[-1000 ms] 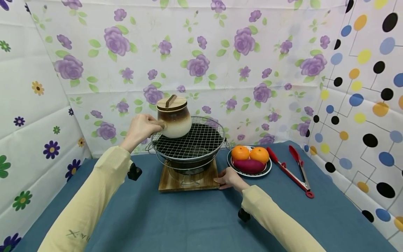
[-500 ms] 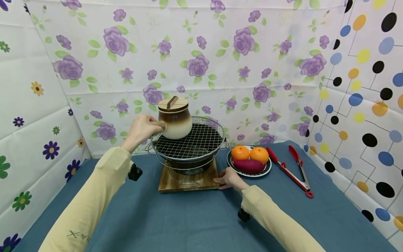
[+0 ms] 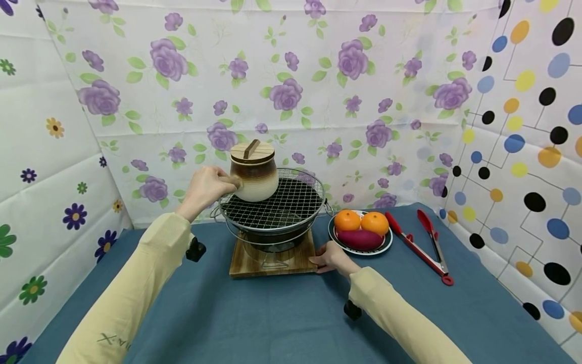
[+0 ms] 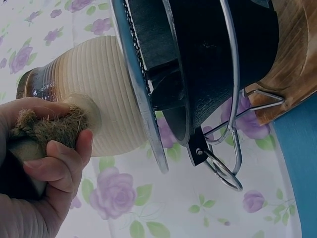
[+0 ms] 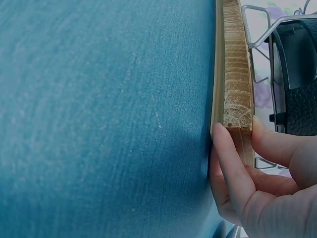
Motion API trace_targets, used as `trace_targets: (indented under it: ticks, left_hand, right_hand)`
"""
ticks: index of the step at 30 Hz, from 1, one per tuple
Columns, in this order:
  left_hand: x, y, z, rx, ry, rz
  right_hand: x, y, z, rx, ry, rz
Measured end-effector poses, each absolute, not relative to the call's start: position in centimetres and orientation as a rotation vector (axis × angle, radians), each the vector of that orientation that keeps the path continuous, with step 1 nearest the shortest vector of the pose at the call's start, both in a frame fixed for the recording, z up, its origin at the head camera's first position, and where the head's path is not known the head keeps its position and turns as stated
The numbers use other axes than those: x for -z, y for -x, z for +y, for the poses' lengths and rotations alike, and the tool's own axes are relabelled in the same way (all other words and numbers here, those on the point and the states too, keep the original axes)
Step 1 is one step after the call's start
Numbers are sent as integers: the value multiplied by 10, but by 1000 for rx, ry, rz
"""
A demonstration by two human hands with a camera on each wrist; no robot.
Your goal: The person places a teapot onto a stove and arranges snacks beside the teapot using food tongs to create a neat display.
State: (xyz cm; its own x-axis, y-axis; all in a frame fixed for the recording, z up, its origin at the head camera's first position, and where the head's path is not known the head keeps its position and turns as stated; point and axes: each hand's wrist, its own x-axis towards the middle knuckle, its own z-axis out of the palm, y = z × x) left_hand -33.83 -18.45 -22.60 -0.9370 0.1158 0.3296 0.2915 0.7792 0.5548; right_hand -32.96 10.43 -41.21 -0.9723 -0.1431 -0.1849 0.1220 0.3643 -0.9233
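One sleeve (image 3: 132, 293) shows "X" (image 3: 106, 337) — left hand (image 3: 206, 188) grips pot (image 3: 256, 179), right hand (image 3: 334, 259) pinches wooden board (image 3: 297, 259).

Dark lettering (image 3: 113, 339) marks a person's pale yellow left sleeve (image 3: 136, 283). An "X" reads clearly; the characters beside it are unclear.
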Motion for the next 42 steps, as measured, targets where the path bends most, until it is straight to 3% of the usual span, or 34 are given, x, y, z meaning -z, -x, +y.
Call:
trace_targets:
  ticks: [42]
  left_hand:
    - [224, 334, -186, 978, 272, -2765]
  right_hand:
    - [413, 330, 106, 1602, 34, 2415]
